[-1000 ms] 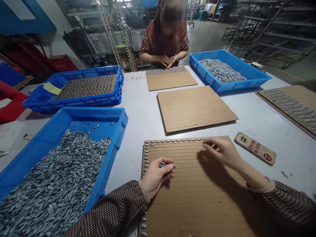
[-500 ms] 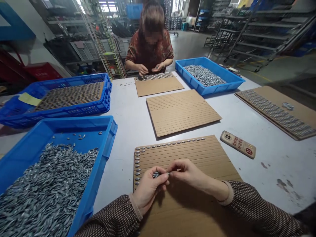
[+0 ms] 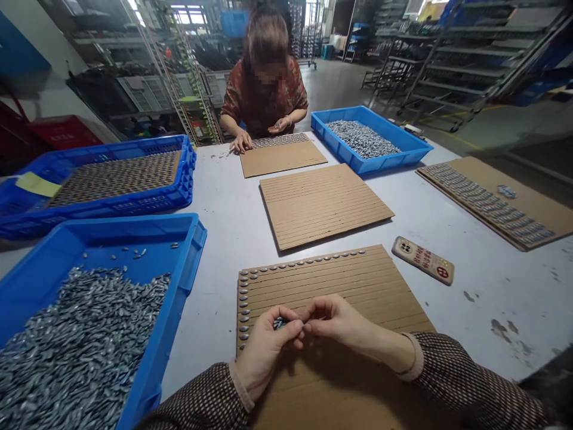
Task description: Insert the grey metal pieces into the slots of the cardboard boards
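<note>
My left hand (image 3: 268, 343) is closed around several small grey, pointed-oval metal pieces (image 3: 280, 322), partly hidden by its fingers. The fingertips of my right hand (image 3: 333, 319) are pinched together and meet my left thumb and forefinger; whatever lies between them is too small to make out. Both hands are above a lined cardboard sheet (image 3: 358, 286). Along its far edge runs a row of metal pieces (image 3: 308, 261), and a column of them follows its left edge. To the left, a blue tray (image 3: 188, 263) holds a large heap of loose metal pieces (image 3: 89, 334).
Beyond my sheet lies another lined cardboard (image 3: 326, 206). A phone (image 3: 423, 260) rests to the right, near a partly filled cardboard sheet (image 3: 487, 203). Across the table a person (image 3: 268, 89) works beside a second blue tray (image 3: 394, 161). A blue crate (image 3: 188, 173) stands at far left.
My hands stay together, with the fingertips slightly closer. The view has shifted a little. The other person's hand on the left of the picture has moved left and down to their cardboard's edge.
</note>
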The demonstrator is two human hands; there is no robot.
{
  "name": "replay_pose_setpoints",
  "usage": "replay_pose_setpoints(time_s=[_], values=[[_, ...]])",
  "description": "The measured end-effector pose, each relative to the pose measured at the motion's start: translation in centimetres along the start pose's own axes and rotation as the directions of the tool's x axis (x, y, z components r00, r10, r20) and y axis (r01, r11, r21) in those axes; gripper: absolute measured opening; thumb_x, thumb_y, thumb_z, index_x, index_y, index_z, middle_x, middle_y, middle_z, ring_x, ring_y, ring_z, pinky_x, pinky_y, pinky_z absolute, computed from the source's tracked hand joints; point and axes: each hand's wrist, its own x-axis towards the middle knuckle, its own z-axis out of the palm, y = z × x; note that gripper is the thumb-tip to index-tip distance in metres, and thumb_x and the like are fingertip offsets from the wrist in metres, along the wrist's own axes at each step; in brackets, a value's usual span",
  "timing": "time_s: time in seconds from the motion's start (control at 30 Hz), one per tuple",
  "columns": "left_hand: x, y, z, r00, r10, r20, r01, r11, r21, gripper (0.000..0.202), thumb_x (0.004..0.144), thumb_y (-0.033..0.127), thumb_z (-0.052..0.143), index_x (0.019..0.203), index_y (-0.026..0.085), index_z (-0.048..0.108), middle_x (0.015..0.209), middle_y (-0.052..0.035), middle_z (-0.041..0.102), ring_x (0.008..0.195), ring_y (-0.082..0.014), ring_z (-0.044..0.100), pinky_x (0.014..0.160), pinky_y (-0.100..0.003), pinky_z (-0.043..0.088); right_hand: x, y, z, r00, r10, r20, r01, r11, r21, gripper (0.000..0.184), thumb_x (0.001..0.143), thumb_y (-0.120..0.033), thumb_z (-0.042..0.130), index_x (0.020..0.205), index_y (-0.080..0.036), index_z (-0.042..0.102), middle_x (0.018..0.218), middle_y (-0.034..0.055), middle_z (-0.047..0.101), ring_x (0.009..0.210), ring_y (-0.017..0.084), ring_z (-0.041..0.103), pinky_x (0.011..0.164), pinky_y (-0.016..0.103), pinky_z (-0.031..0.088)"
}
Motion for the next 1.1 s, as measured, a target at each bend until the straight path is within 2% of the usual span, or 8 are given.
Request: replay_pose_setpoints(time_s=[0.1, 0.17, 0.23, 0.3, 0.4, 0.5, 0.83, 1.1], values=[[-0.5, 1.5, 0.3, 0.997, -0.052, -0.050, 0.046, 0.992, -0.116, 0.022, 0.078, 0.031, 0.071, 0.085, 0.012, 0.061, 0.079, -0.0074, 0.066, 0.068, -0.0128, 0.063, 0.058, -0.020, 0.051, -0.9, -0.7, -3.1, 0.953, -0.260, -0.154, 0.194, 0.917, -0.348, 0.018, 0.080, -0.034, 0.067, 0.087, -0.018, 0.070, 0.079, 0.0041, 0.071, 0.070, 0.014, 0.064, 0.062, 0.027, 0.052], [-0.6, 2.2, 0.4, 0.995, -0.044, -0.091, 0.026, 0.982, -0.187, 0.024, 0.084, 0.034, 0.062, 0.092, 0.012, 0.063, 0.087, -0.0106, 0.067, 0.073, -0.0160, 0.066, 0.062, -0.024, 0.054, -1.5, -1.6, -6.8, 0.856, -0.489, -0.165, 0.274, 0.702, -0.657, 0.016, 0.085, -0.032, 0.061, 0.094, -0.022, 0.070, 0.093, 0.0055, 0.071, 0.086, 0.018, 0.065, 0.075, 0.033, 0.053], [-0.5, 2.3, 0.4, 0.991, -0.070, -0.115, 0.042, 0.972, -0.230, 0.023, 0.086, 0.031, 0.058, 0.095, 0.011, 0.062, 0.089, -0.0121, 0.067, 0.072, -0.0173, 0.067, 0.064, -0.026, 0.056, -2.1, -2.2, -11.2, 0.763, -0.619, -0.184, 0.205, 0.502, -0.840, 0.016, 0.088, -0.031, 0.057, 0.095, -0.024, 0.069, 0.094, 0.0055, 0.071, 0.085, 0.019, 0.065, 0.075, 0.035, 0.053], [-0.2, 1.8, 0.4, 0.983, -0.143, -0.117, 0.111, 0.963, -0.246, 0.018, 0.085, 0.026, 0.057, 0.093, 0.010, 0.062, 0.085, -0.0109, 0.066, 0.067, -0.0159, 0.066, 0.061, -0.026, 0.055, -2.3, -2.4, -15.2, 0.711, -0.679, -0.185, 0.068, 0.328, -0.942, 0.018, 0.090, -0.030, 0.052, 0.092, -0.024, 0.069, 0.093, 0.0068, 0.071, 0.082, 0.020, 0.065, 0.075, 0.036, 0.053], [0.0, 0.9, 0.3, 0.980, -0.177, -0.096, 0.149, 0.959, -0.242, 0.018, 0.084, 0.023, 0.056, 0.095, 0.008, 0.061, 0.081, -0.0096, 0.064, 0.061, -0.0145, 0.064, 0.056, -0.025, 0.054, -2.1, -2.0, -19.2, 0.754, -0.647, -0.110, -0.072, 0.085, -0.994, 0.022, 0.091, -0.027, 0.047, 0.088, -0.023, 0.069, 0.090, 0.0077, 0.070, 0.079, 0.021, 0.064, 0.072, 0.035, 0.052], [0.0, 0.6, 0.3, 0.989, -0.119, -0.085, 0.098, 0.971, -0.217, 0.018, 0.085, 0.019, 0.053, 0.099, 0.009, 0.059, 0.082, -0.0105, 0.065, 0.063, -0.0151, 0.064, 0.057, -0.026, 0.054, -1.8, -1.3, -20.8, 0.811, -0.585, -0.015, -0.099, -0.113, -0.989, 0.026, 0.092, -0.020, 0.043, 0.091, -0.022, 0.069, 0.094, 0.0081, 0.070, 0.083, 0.021, 0.064, 0.071, 0.033, 0.050], [0.4, -0.2, -0.3, 0.991, -0.120, -0.058, 0.111, 0.985, -0.133, 0.013, 0.084, 0.020, 0.061, 0.092, 0.014, 0.052, 0.080, -0.0079, 0.066, 0.065, -0.0129, 0.064, 0.059, -0.022, 0.054, -1.4, -1.2, -21.5, 0.835, -0.548, 0.058, -0.087, -0.235, -0.968, 0.029, 0.088, -0.010, 0.043, 0.093, -0.020, 0.069, 0.093, 0.0077, 0.070, 0.085, 0.021, 0.062, 0.072, 0.030, 0.047], [0.6, -0.4, -0.5, 0.992, -0.117, -0.050, 0.110, 0.986, -0.124, 0.018, 0.086, 0.021, 0.059, 0.099, 0.010, 0.057, 0.083, -0.0101, 0.067, 0.065, -0.0124, 0.065, 0.061, -0.022, 0.054, -1.7, -1.0, -21.8, 0.809, -0.585, 0.063, -0.095, -0.236, -0.967, 0.027, 0.092, -0.016, 0.043, 0.095, -0.021, 0.069, 0.096, 0.0065, 0.070, 0.086, 0.019, 0.064, 0.071, 0.029, 0.049]])
